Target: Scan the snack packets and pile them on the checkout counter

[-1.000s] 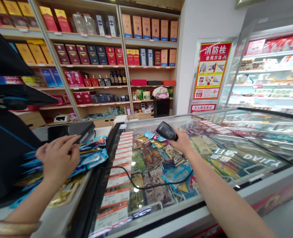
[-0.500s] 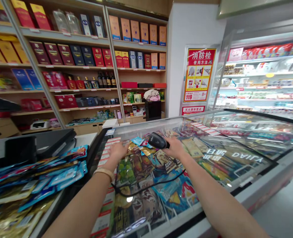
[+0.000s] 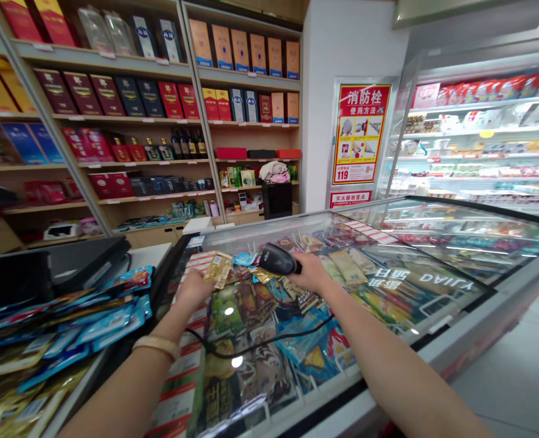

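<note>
My right hand point(image 3: 309, 274) is wrapped round the handle of a black barcode scanner point(image 3: 276, 260), its head pointing left over the freezer glass. A gold foil packet point(image 3: 219, 269) is pinched in my left hand point(image 3: 195, 291), its pale label facing up, a short way left of the scanner. Several blue packets point(image 3: 244, 260) and another gold packet point(image 3: 264, 275) lie on the glass beside and below the scanner head. From the scanner a black cable point(image 3: 274, 345) curves across the glass toward the left.
A glass-topped chest freezer point(image 3: 434, 331) full of wrapped goods spreads beneath my hands. On the counter at left, a heap of blue and gold packets point(image 3: 69, 340) lies before a dark device point(image 3: 18, 283). Boxed goods fill shelves point(image 3: 128, 117) behind; a lit refrigerated display point(image 3: 483, 152) stands right.
My left hand has drawn back left with a gold packet from the packets near the scanner. The scanner stays in my right hand, and the view has shifted slightly.
</note>
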`<state>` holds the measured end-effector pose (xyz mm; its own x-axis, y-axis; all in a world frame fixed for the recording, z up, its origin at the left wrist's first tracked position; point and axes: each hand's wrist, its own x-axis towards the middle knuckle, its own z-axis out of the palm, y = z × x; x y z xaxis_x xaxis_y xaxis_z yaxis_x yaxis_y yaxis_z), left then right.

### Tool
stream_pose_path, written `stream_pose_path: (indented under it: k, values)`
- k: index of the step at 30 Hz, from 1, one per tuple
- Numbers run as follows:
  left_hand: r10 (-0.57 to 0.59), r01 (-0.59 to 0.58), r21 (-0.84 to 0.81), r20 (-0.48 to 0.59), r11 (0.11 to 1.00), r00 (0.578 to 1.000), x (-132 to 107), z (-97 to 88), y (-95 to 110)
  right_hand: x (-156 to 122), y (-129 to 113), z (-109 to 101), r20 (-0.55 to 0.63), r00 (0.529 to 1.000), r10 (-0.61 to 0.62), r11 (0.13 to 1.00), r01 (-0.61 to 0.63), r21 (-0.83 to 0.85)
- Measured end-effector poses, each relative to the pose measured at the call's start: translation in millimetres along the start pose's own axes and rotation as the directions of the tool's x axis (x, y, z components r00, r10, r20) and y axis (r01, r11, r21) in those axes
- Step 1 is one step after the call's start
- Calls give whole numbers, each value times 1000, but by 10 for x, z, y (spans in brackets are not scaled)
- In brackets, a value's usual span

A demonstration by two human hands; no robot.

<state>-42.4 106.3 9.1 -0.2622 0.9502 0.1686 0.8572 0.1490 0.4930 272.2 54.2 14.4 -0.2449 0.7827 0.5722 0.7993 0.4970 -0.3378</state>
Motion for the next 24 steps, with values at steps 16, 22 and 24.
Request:
stream_pose_path:
  k: [16,22,24]
  values:
    - [186,-223,-369,-134,902,973,-526,-9,-57,69,-309,152,93,993,-67,997,64,36]
    - [170,-203,-322,-127,925,977,-596,-40,-9,70,-358,151,95,993,-76,996,71,54]
    - [162,-192,-326,-116,926,980,-610,-47,1,74,-374,152,103,992,-77,996,73,48]
